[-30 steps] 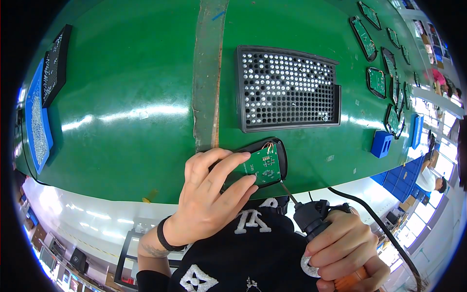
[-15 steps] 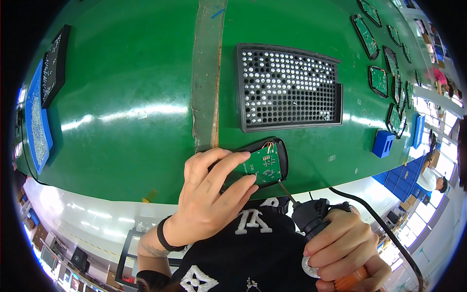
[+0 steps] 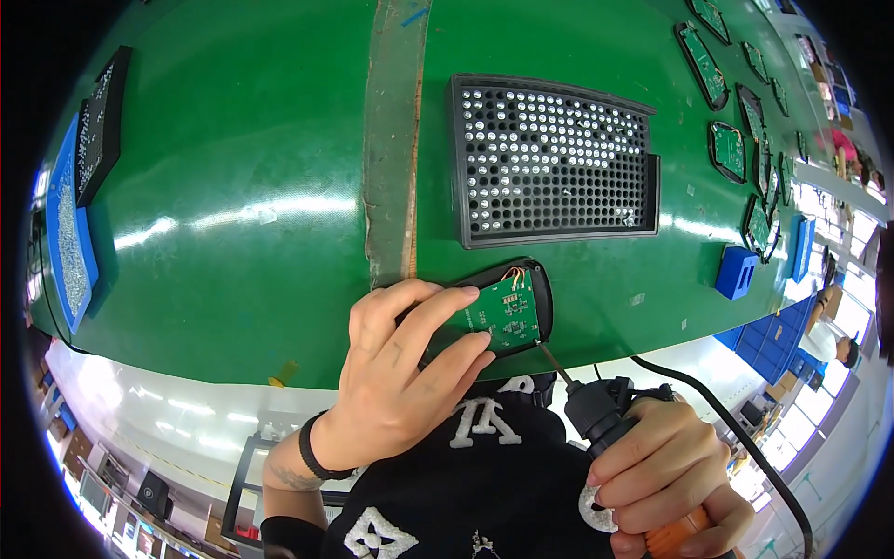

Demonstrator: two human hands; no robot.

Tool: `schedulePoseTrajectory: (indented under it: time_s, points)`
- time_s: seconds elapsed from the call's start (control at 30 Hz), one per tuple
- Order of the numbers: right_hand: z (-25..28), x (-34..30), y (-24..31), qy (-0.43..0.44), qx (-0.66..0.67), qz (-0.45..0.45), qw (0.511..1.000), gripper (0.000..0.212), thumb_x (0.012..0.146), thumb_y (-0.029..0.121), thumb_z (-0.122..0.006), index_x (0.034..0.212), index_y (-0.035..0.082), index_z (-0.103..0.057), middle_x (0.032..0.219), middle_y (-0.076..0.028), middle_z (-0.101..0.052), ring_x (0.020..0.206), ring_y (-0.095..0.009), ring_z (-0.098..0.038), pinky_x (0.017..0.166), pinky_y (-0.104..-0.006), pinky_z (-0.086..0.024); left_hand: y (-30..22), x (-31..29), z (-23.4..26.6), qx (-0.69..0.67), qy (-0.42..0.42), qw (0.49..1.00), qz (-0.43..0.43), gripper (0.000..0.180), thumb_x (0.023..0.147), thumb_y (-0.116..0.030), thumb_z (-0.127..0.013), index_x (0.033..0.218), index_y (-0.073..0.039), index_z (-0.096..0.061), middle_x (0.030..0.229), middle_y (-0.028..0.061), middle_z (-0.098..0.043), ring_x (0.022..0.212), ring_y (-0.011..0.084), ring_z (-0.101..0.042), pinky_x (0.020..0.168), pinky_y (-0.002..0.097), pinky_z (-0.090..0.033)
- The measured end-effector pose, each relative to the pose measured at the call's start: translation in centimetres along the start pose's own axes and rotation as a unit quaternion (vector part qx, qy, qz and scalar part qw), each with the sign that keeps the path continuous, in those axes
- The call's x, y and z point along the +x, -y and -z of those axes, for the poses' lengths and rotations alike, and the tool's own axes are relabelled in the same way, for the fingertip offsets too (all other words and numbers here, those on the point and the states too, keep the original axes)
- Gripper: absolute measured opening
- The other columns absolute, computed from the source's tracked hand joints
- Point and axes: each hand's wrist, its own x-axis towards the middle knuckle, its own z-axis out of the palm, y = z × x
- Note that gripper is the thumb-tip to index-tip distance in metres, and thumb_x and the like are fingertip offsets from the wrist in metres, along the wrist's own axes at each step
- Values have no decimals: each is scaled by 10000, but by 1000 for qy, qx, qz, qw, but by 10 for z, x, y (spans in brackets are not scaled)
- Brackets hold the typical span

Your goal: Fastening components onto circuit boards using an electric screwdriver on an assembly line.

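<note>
A green circuit board (image 3: 510, 315) sits in a rounded black plastic housing (image 3: 546, 303) close to the table's near edge, with orange wires at its far end. My left hand (image 3: 405, 363) is closed on the housing, fingertips pressing on the board from the left; part of the housing is hidden beneath it. An electric screwdriver (image 3: 596, 410), black with an orange rear part, is gripped in my right hand (image 3: 661, 475). Its thin bit points up-left, and the tip is at the board's near right corner. Whether a screw sits under the tip is too small to tell.
Beyond the housing stands a black perforated tray (image 3: 559, 238) partly filled with small screws. At far left are a blue bin (image 3: 86, 270) of small shiny parts and another black tray (image 3: 114, 140). Several boards in housings (image 3: 727, 152) and a blue block (image 3: 737, 273) lie right. A black cable (image 3: 736, 433) curves beside my right hand.
The view has shifted very slightly. Both hands keep their grip, and the screwdriver tip stays at the same corner of the board.
</note>
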Motion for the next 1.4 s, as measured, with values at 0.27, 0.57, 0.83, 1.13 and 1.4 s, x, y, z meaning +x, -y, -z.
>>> schedulePoseTrajectory:
  time_s: [0.27, 0.57, 0.83, 1.13, 1.4]
  points:
    - [-1, 1, -2, 0, -1, 1, 1000, 410, 733, -28, -627, 1000, 165, -383, 573, -42, -513, 431, -178, -506, 450, -328, -496, 0, 0, 0, -1, 0, 1000, 2, 310, 600, -45, -759, 869, -55, -607, 1110, 103, -562, 968, 284, -521, 772, 396, -405]
    - [-4, 6, 1, 5, -23, -50, 998, 448, 702, -44, -634, 1002, 167, -377, 594, -64, -524, 438, -197, -508, 452, -337, -493, 0, 1, -1, -4, -7, 1000, 1, 310, 589, -38, -756, 859, -50, -605, 1107, 106, -561, 972, 285, -518, 772, 395, -407]
    - [9, 19, -8, 82, 0, -55, 995, 442, 742, -41, -627, 1075, 127, -390, 670, -66, -568, 479, -175, -549, 449, -315, -508, -2, -1, -3, -14, -20, 1000, 10, 270, 584, -45, -756, 822, -53, -629, 1109, 97, -568, 957, 293, -509, 805, 379, -400]
    - [40, 76, -23, -19, -11, 31, 999, 392, 806, 119, -562, 1145, 80, -368, 656, -3, -494, 562, -110, -516, 576, -279, -434, -13, 15, -14, 18, -35, 999, -1, 286, 615, -85, -743, 876, -47, -632, 1094, 98, -558, 964, 297, -507, 813, 395, -377]
    - [37, 89, -41, 56, -34, -59, 996, 328, 835, 102, -466, 1147, 108, -366, 712, 11, -465, 588, -101, -476, 614, -266, -375, -4, 9, 4, 68, -54, 985, 146, 340, 621, -158, -739, 926, -63, -621, 1034, 77, -514, 965, 265, -462, 802, 391, -303]
